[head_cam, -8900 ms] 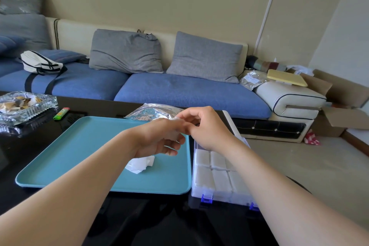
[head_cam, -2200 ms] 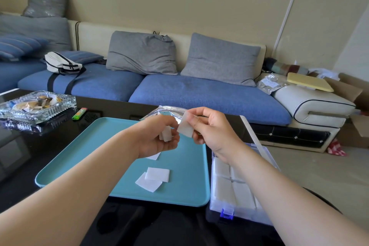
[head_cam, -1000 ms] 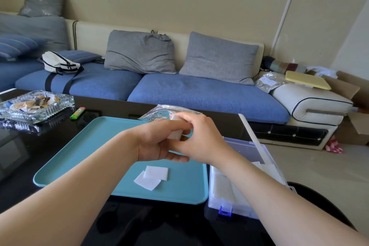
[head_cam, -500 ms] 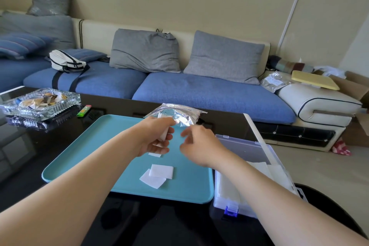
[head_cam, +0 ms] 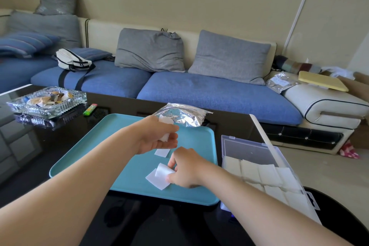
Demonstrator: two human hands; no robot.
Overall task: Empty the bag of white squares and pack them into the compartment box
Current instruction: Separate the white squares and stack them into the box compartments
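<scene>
My left hand [head_cam: 157, 138] hovers over the teal tray [head_cam: 95, 146] and holds a small stack of white squares [head_cam: 165, 126]. Lower down, my right hand [head_cam: 184, 168] pinches one white square [head_cam: 162, 170] at the tray's near right. That square lies over another white square [head_cam: 154, 179] flat on the tray. A third square [head_cam: 161, 152] lies just below my left hand. The silver foil bag [head_cam: 183, 115] rests at the tray's far edge. The clear compartment box [head_cam: 249, 151] stands open right of the tray, with several white squares in its cells.
A glass ashtray [head_cam: 47, 100] and a green lighter [head_cam: 89, 109] sit on the black table [head_cam: 30, 142] at the left. A blue sofa [head_cam: 199, 90] with grey cushions runs behind the table. The box's open lid [head_cam: 265, 142] stands along its right side.
My right hand has dropped from beside my left hand down to the tray and now pinches a loose square there. My left hand stays up, holding its stack.
</scene>
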